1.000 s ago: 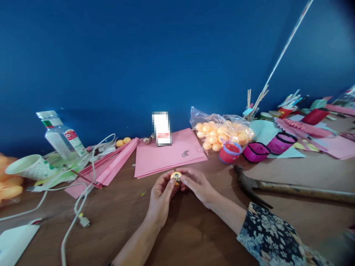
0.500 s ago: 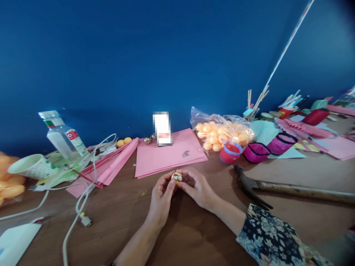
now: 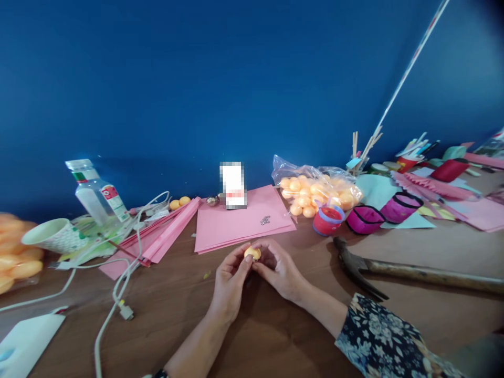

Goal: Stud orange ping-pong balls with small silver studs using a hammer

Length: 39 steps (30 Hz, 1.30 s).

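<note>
My left hand [image 3: 230, 278] and my right hand [image 3: 277, 265] meet over the brown table [image 3: 177, 310], fingers pinched together round a small orange ball [image 3: 252, 253]. Only the ball's top shows between the fingertips. Just beyond the hands lies a stack of pink paper [image 3: 240, 223] with a few small metal pieces [image 3: 265, 220] on it. A clear bag of orange balls [image 3: 315, 191] sits further back on the right.
A hammer [image 3: 394, 270] lies to the right. Red and magenta paper cups [image 3: 364, 218] stand near the bag. A plastic bottle [image 3: 98, 197], a paper cup [image 3: 53, 236], white cables [image 3: 122, 273] and pink strips [image 3: 157, 236] crowd the left. A blue wall [image 3: 236, 79] stands behind.
The ball has turned in my fingers: the metal part seen on it earlier no longer shows. Both hands stayed in place; the view shifted slightly.
</note>
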Each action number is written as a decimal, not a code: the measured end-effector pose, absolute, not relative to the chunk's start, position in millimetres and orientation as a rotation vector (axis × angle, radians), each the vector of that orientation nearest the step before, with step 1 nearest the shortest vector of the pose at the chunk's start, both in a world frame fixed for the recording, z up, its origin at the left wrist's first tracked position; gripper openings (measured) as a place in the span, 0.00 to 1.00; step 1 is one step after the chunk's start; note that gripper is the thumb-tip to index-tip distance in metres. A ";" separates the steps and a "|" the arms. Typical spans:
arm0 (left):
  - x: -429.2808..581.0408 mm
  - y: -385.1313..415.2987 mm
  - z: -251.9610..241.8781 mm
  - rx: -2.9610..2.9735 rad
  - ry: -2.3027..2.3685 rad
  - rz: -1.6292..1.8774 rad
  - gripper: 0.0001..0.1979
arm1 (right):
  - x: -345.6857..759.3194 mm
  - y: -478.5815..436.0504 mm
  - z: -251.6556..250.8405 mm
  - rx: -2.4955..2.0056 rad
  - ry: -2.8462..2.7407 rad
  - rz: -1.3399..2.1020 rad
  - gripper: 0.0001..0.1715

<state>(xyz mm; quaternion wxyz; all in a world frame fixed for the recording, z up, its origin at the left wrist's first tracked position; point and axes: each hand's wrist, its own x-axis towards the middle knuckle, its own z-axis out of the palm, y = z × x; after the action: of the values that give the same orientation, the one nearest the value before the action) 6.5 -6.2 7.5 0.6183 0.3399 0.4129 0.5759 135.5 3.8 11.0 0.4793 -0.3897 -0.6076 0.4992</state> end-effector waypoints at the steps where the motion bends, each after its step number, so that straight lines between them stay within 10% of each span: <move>1: 6.8 -6.5 8.3 0.774 0.938 1.329 0.19 | 135.5 4.0 11.5 -0.942 -1.458 1.248 0.16; 39: 7.6 -8.5 9.8 0.826 0.891 1.288 0.13 | 142.2 6.3 11.4 -0.992 -1.546 1.011 0.25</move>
<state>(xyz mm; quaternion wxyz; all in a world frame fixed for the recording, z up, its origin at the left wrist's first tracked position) 7.6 -8.5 9.8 0.6329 0.3610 0.3896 0.5633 142.2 6.3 11.4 0.4990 -0.4099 -0.6392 0.4177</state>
